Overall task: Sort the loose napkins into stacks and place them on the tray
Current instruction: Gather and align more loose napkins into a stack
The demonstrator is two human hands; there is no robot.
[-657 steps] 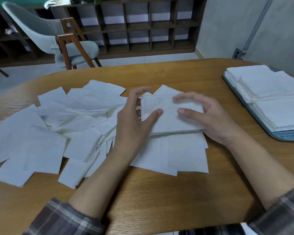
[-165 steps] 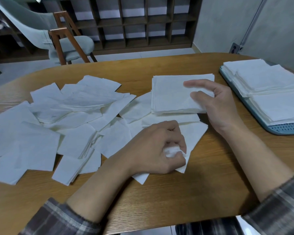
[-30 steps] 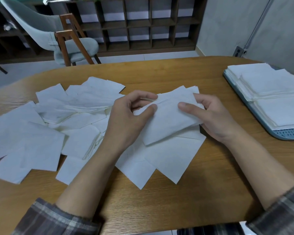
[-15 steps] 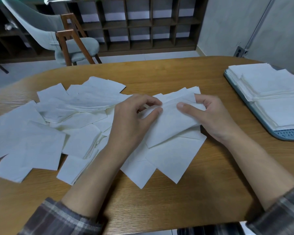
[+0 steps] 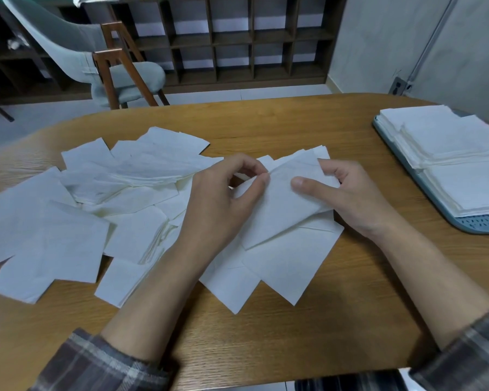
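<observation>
**Item: held napkin bundle** [image 5: 280, 207]. Centre of frame, raised slightly off the table [image 5: 294, 334], above two flat napkins lying just below it.

**Grasp.** The left hand [image 5: 223, 198] pinches the bundle's upper left edge between thumb and forefinger. The right hand [image 5: 350, 196] grips the right edge, thumb flat on top and the other fingers curled round behind.

**Handling (judged).** Thin white paper: very light, limp, easily creased or torn. The sheets probably slide on each other, so the bundle is likely to fan out. It is best taken at two opposite edges, pressed lightly, or supported from underneath. Holding it by one corner would let it droop.

**Orientation.** Set on the diagonal: one corner points to the lower left of the frame and the opposite end rises to the upper right, where several sheet edges show staggered. The napkins look roughly square, so no long axis is clear, and the bundle's line runs lower left to upper right.

**Loose napkins** [image 5: 96, 210]. Left half of frame, overlapping at mixed angles on the table.

**Tray** [image 5: 480, 222]. Right edge of frame, blue-grey, carrying finished stacks [image 5: 449, 153] that lie well apart from the hands.
</observation>
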